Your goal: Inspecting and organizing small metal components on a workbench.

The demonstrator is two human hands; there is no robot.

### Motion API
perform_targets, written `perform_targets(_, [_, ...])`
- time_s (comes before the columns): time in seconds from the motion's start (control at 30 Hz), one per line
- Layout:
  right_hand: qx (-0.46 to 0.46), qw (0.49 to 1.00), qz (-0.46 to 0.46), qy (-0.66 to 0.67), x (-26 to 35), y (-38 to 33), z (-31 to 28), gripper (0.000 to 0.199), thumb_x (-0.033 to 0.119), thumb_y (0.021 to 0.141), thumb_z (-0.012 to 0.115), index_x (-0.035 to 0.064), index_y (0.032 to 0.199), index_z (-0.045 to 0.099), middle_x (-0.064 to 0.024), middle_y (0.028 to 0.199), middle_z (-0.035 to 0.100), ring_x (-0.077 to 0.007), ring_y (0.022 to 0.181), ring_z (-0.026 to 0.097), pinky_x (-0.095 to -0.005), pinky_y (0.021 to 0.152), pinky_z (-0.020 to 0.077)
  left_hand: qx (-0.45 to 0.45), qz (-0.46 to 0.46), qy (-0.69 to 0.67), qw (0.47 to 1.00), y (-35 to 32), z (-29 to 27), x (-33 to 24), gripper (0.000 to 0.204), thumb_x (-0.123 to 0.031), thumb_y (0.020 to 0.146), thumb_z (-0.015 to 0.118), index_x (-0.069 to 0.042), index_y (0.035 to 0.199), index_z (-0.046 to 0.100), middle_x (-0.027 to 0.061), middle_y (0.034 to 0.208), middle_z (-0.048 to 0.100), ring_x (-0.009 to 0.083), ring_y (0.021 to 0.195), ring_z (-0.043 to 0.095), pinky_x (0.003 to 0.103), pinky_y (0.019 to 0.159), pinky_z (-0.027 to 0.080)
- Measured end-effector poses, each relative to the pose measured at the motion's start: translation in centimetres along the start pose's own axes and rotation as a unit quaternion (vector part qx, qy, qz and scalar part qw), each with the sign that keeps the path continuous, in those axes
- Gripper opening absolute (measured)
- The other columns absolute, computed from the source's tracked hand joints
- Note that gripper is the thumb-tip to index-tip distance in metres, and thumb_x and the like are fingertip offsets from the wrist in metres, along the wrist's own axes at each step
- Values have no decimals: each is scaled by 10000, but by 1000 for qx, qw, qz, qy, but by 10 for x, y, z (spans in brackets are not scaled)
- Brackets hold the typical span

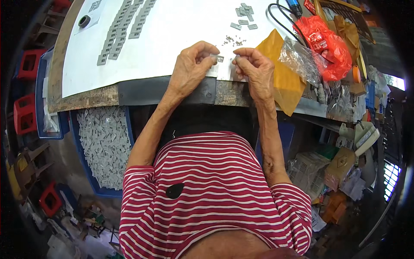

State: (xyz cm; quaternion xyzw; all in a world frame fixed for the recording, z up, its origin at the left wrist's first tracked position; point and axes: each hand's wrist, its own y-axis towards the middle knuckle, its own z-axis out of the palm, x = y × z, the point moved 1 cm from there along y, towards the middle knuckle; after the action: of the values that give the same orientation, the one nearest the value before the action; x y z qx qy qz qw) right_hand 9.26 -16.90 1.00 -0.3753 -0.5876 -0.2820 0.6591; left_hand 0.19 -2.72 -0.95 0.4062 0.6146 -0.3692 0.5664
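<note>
Over the white sheet (172, 21) on the table, my left hand (192, 67) pinches a small flat grey plate (220, 59) between thumb and fingers. My right hand (255, 69) is a little to its right, thumb and fingertips pressed together; whatever they hold is too small to make out. Just beyond the hands lies a scatter of tiny brownish metal parts (233, 41). Farther back is a loose heap of grey plates (244, 11). Similar plates form long overlapping rows (115, 39) at the left.
A dark tape roll (84, 21) sits at the far left. On the right lie a yellow envelope (286, 82), clear plastic wrap (297, 58), a red plastic bag (330, 52) and a black cable (276, 19). Below the table's left side stands a blue crate (100, 191) of grey-white pieces.
</note>
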Motion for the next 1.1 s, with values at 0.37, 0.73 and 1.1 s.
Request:
perform_targets(0.37, [40, 997, 16, 67, -2, 1, -7, 135, 26, 797, 586, -71, 886, 557, -118, 718, 621, -117, 565, 590, -194, 482, 474, 24, -16, -91, 995, -2, 4, -4, 212, -88, 775, 581, 15, 959, 597, 32, 696, 601, 74, 633, 547, 182, 575, 439])
perform_targets(0.73, [53, 998, 7, 43, -3, -4, -9, 140, 101, 804, 619, -27, 853, 588, -47, 662, 586, -77, 540, 541, -167, 467, 432, 55, -61, -169, 982, -3, 5, -2, 220, -184, 851, 559, 16, 940, 587, 57, 690, 621, 63, 567, 543, 163, 511, 410])
perform_targets(1.1, [56, 996, -6, 75, -11, -4, -10, 123, 75, 798, 605, -23, 872, 602, -13, 656, 560, -53, 558, 502, -157, 504, 407, 51, -79, -115, 989, -4, 7, -6, 209, -162, 841, 537, 29, 887, 608, 35, 621, 605, 54, 519, 515, 167, 499, 416])
